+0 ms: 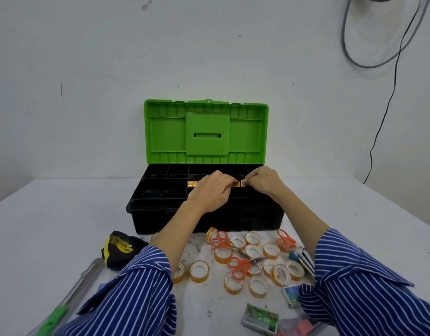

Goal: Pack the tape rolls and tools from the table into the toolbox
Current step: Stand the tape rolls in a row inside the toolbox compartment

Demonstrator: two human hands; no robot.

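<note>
The black toolbox (160, 214) stands open, its green lid (206, 132) upright against the wall. Both hands reach into a middle tray compartment. My left hand (211, 190) pinches a yellow tape roll (237, 189) standing on edge. My right hand (263, 181) pinches another tape roll (242, 183) just beside it. One tape roll (192, 183) lies in the compartment to the left of them. Several tape rolls (252, 251) and three orange scissors (238, 264) lie on the table in front of the box.
A yellow-black tape measure (119, 247) lies front left, with a clear ruler (83, 282) and a green-handled tool (55, 318) nearer the edge. Staple boxes (260, 318), a stapler (303, 258) and small packets sit front right. Cables (393, 93) hang on the wall.
</note>
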